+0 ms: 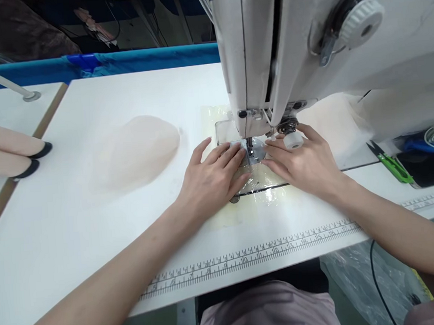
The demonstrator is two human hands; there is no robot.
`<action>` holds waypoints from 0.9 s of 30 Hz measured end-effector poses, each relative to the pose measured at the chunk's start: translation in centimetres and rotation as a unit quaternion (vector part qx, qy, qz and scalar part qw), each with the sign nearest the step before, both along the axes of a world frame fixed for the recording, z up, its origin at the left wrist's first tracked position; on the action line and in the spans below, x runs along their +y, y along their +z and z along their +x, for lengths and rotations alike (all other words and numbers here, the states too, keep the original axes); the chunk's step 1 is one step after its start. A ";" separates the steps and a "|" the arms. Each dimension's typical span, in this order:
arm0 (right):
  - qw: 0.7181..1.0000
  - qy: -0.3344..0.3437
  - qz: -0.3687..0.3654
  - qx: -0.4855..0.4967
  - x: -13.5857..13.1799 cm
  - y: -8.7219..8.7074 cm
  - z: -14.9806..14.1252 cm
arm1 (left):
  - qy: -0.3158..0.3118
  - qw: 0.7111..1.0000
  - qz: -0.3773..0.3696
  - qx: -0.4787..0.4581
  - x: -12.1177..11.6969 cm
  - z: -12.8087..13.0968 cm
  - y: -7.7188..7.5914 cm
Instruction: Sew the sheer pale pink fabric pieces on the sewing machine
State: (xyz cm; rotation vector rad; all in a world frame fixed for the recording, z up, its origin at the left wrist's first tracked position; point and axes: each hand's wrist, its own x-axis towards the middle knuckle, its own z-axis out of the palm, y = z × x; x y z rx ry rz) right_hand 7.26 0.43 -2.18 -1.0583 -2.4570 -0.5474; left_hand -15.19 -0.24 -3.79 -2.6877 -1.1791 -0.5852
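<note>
My left hand (212, 175) lies flat on the table with fingers stretched toward the presser foot (251, 149) of a white sewing machine (305, 47). It presses on a small pale piece of thin fabric (237, 146) beside the needle. My right hand (306, 163) rests flat on the other side of the foot, fingers pointing left and touching the same spot. Both hands sit on a clear plastic sheet (242, 207) taped around the needle plate.
A heap of sheer peach fabric (134, 151) lies on the white table (75, 217) to the left. Green thread snips (390, 163) sit at the right. A printed ruler (253, 256) runs along the front edge. Peach pieces with dark tips (16, 156) lie on the neighbouring table.
</note>
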 end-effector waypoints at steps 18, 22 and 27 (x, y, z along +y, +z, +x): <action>0.993 -0.006 -0.097 0.067 -0.2 0.4 0.2 | 0.047 0.997 -0.058 0.026 -2.7 -0.4 2.1; 0.950 -0.019 -0.265 0.165 -0.6 0.8 -0.2 | 0.119 0.983 -0.140 0.016 -2.6 -0.4 2.0; 0.825 0.026 -0.504 0.254 -1.2 1.7 -1.0 | 0.146 0.936 -0.251 -0.199 -2.9 0.1 3.1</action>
